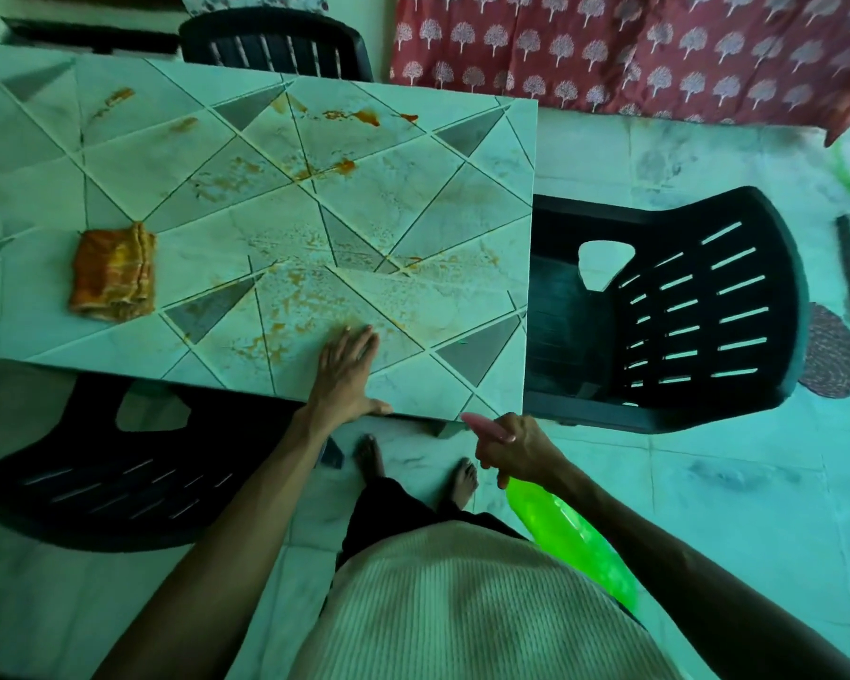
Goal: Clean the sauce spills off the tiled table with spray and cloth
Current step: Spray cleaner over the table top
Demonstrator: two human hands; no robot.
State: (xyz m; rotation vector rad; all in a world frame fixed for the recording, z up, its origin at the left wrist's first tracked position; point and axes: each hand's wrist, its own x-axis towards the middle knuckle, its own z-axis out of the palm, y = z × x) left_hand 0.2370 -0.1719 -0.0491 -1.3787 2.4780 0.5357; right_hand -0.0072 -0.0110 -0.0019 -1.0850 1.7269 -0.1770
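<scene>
- The left hand [347, 375] is lying flat on the tiled table [462, 208] near its front edge, fingers straight and pointing away from the person, thumb spreading along the edge.
- The right hand [516, 449] is gripping the spray bottle [570, 537] by its neck, just off the table's near right corner; the two hands are apart.
- The bottle's bright green body is slanting back along the right forearm, and its pink nozzle [482, 424] is pointing toward the table edge.
- The cloth [114, 269], folded and stained orange, is lying on the left part of the table, well apart from both hands.
- Sauce spills [349, 166] are showing as orange streaks and smears across the far and middle tiles, with fainter specks just beyond the left fingertips.
- Dark plastic chairs are standing at the table's right end [707, 306], under its front left [94, 483] and at the far side [271, 41].
- The person's bare feet [370, 456] are standing on the pale floor below the table edge.
</scene>
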